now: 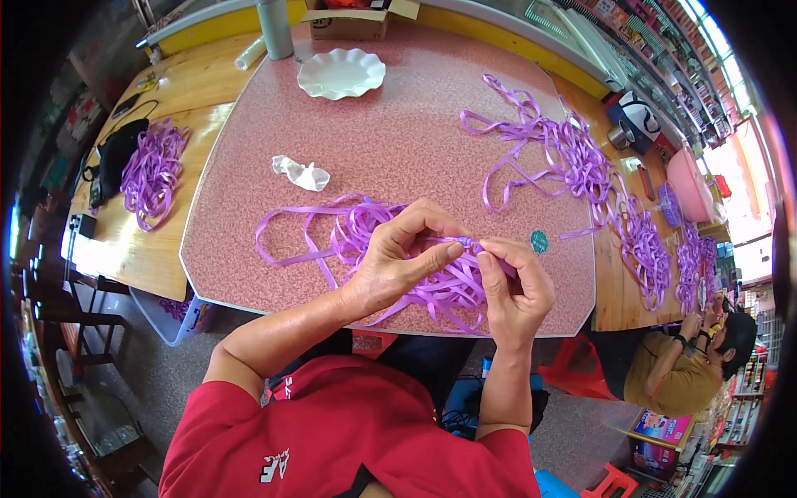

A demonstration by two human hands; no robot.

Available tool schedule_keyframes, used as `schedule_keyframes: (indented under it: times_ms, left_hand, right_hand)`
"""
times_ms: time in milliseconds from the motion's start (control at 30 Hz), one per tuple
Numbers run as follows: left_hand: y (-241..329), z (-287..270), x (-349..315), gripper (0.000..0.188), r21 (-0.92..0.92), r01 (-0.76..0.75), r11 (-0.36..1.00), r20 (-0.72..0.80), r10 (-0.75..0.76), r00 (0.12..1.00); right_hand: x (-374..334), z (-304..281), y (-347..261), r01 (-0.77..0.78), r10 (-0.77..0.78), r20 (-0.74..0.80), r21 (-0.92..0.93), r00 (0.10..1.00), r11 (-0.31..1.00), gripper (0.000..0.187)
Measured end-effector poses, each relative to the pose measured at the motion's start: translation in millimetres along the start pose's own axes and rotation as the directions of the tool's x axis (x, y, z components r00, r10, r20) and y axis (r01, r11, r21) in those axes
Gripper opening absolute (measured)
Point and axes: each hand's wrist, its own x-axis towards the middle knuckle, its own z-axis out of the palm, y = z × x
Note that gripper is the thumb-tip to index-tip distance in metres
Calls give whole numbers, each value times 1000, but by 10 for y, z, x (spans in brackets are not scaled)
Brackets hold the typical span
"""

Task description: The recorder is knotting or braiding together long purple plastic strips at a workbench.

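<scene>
My left hand [408,253] and my right hand [513,286] meet over the near edge of a pink speckled table [398,141]. Between their pinched fingertips is a purple ribbon [467,243] with a small darker knot or fitting on it; which of the two I cannot tell. Thumb and forefinger of each hand close on it from either side. A loose heap of purple ribbons [444,292] lies beneath both hands, and more loops [290,228] spread to the left of my left wrist. My fingers hide part of the held ribbon.
A crumpled white tissue [300,174], a scalloped white plate [341,74], a green bottle [275,29] and a cardboard box [349,25] stand farther back. Purple ribbon piles lie right [573,153] and left [155,170]. A co-worker [677,373] sits at the right.
</scene>
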Motion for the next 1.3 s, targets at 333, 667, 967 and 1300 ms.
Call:
schedule_keyframes:
  times_ms: [333,667,967,1300]
  left_hand:
    - [22,-67,-9,16,139,10,990,38,-15,999]
    - [45,-55,-5,15,148,-19,989,45,13,999]
    - [72,-51,-11,13,159,-38,986,64,28,998]
    - [94,-35,-22,10,-3,71,997,54,-71,996]
  right_hand:
    - [35,-15,17,1,-3,46,23,999,1000,14]
    - [65,25,-22,63,-60,42,-83,997,995,17]
    - [65,15,-21,51,-47,72,-61,996,997,16]
    - [39,12,57,-45,32,92,143,995,989,13]
